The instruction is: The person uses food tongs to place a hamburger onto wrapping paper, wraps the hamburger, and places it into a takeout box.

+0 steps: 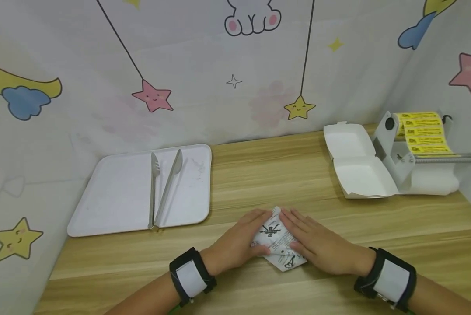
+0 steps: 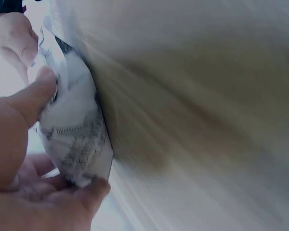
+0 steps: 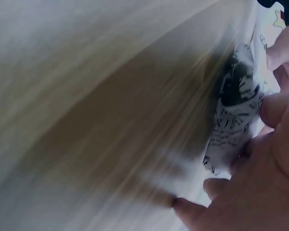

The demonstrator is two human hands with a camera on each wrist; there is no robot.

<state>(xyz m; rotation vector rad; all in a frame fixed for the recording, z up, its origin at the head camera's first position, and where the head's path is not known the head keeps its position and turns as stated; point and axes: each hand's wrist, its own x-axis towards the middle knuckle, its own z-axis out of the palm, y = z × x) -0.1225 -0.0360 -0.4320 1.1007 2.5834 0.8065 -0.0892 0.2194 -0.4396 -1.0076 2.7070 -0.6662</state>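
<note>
Nothing spells out into words; print only. Paper packet: white wrap, black ink. Head view, upper part: bold black emblem of crossing strokes with a small block under it; slanted lines of small lettering beside it, illegible; black line drawing near the bottom corner. Left wrist view: rows of tiny print plus a comb-like strip on the packet's side, blurred. Right wrist view: a dark blotch, then larger marks below, possibly capital letters, too soft to read; smaller lines under those. Label roll: yellow labels, same dark line of lettering repeated on each, too small to read.
</note>
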